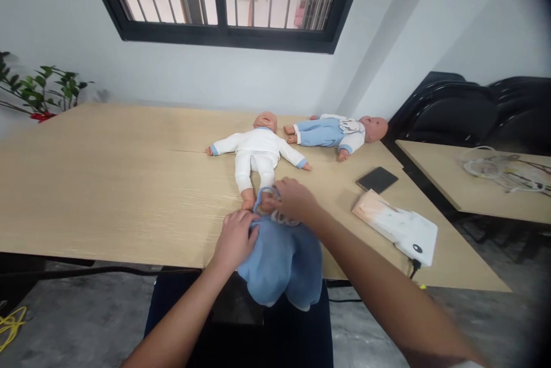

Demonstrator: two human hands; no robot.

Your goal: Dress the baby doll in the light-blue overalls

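A pair of light blue doll overalls (271, 259) hangs over the table's near edge, its legs dangling down and a patterned patch showing near the top. My left hand (236, 236) is closed on the upper left edge of the overalls. With bent fingers, my right hand (295, 198) grips the top of the overalls by a blue strap loop (262, 193), right at one foot of a doll. This doll (258, 147) lies on its back in a white suit with blue cuffs, feet toward me. My right fingers partly hide that foot, so whether they touch it is unclear.
A second doll (322, 131) in blue and white lies at the back right. Nearer are a dark flat device (377, 179) and a white device (400, 227) with a cable. A plant (47, 89) stands left; black chairs (456, 107) and a side table (456, 184) are right.
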